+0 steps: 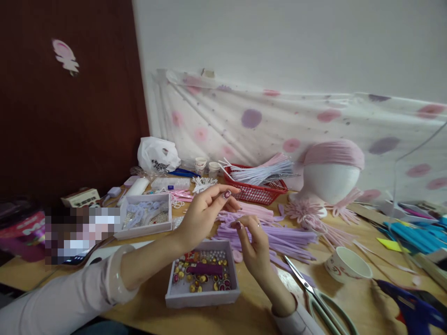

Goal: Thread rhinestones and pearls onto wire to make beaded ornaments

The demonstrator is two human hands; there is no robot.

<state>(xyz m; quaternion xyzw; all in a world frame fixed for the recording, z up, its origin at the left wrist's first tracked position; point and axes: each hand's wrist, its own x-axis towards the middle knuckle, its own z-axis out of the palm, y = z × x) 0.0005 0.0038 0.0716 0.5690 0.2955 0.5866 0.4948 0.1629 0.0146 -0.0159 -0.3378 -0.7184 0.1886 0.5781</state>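
Note:
My left hand is raised over the middle of the table, its thumb pressed toward the bent fingers. Facing it, a little lower and to the right, is my right hand, thumb and fingers drawn together. Anything between the fingertips of either hand is too small or hidden to make out. Just beyond both hands lies a spread bundle of lilac fuzzy stems, with pale pink stems behind it. Below the hands sits an open white box of beads in gold, purple and pearl.
Scissors lie on the right near a paper cup and a blue glue gun. A red basket of stems and a white head form stand behind. Another white box and a phone are left.

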